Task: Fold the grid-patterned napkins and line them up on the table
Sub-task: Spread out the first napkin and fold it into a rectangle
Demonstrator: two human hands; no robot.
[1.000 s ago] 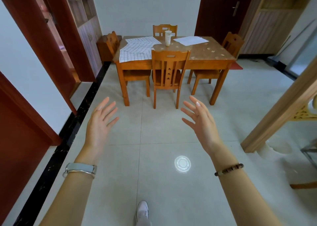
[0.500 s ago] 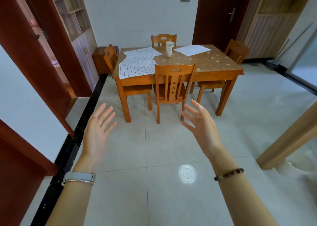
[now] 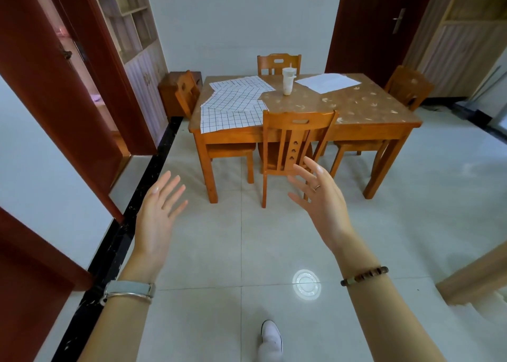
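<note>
Well, the grid napkins (image 3: 236,103) lay unfolded in a loose pile at the counter's (image 3: 356,109) left edge, near a white cup (image 3: 288,81). A chair (image 3: 299,120) stood against the near edge. The left hand (image 3: 159,210) and right hand (image 3: 321,197) were spread wide, holding nothing.

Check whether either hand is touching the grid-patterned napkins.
Apart. The head view shows the left hand and right hand open over the floor, with the napkins lying on the table beyond them.
</note>
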